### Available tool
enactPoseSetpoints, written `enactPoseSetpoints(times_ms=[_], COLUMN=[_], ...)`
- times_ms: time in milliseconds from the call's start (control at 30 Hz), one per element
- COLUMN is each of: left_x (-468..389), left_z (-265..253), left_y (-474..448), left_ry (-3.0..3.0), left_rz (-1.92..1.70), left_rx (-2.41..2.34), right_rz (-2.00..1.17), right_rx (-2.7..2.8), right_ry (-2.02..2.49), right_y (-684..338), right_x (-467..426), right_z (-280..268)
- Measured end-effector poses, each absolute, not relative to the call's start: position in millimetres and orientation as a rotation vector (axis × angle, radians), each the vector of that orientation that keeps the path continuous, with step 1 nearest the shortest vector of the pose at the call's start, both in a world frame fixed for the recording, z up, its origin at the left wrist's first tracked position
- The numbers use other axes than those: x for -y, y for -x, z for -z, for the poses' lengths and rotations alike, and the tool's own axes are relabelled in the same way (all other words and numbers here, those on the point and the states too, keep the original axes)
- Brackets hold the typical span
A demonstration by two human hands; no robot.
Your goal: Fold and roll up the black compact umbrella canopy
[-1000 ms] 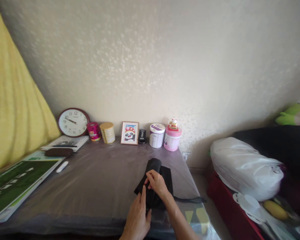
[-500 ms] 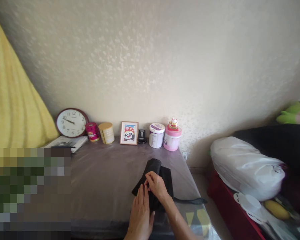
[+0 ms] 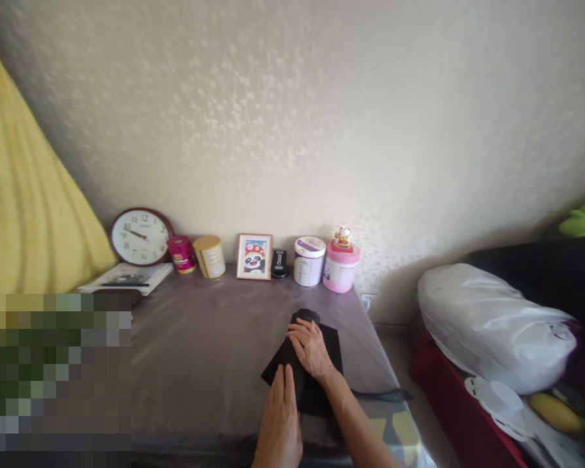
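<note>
Evidently, you rest your flattened right hand [image 3: 311, 348] and straight-fingered left hand [image 3: 280, 409] on the folded black fabric [image 3: 316, 398] atop the grey plastic-covered surface [image 3: 214, 344], neither grip clasping it, presumably to keep its folds flat.

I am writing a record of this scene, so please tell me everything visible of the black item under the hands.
The black item looks like dull fabric, partly folded, with angular flaps spread to both sides and a bulkier part at the far end. It lies on the table, toward the right. The right hand rests on its far part; the left hand appears to touch its left part. A dark strip extends at its right; whether they join is hidden.
</note>
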State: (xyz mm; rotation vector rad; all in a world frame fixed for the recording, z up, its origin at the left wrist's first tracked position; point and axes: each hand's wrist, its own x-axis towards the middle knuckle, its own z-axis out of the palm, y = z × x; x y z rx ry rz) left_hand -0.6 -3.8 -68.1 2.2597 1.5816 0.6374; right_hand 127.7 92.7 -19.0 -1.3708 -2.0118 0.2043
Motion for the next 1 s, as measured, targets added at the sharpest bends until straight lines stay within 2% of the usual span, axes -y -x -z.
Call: enactPoseSetpoints(times_ms=[333,567,800,1000], left_x=[3.6,5.8,5.3,1.7], left_z=[59.8,51.2,48.8,48.5], left_y=[-0.1,0.8,4.9,9.1], left_ry=[-2.182,-2.224,-2.242,-2.217], left_rz=[-0.596,-0.618,-0.679,-0.687], left_rx=[-1.578,-1.575,-1.544,-1.498], right_rz=[-0.164,-0.480,-0.787,-0.859], right_rx=[1.809,1.232,1.130,1.163], right_ry=[1.538,1.745,1.738,1.739], right_y=[-146.1,-209.9,-226.8,-208.2], right_x=[-132.9,-105.4,-61.2,-52.2], right_z=[21.7,24.9,26.0,21.0])
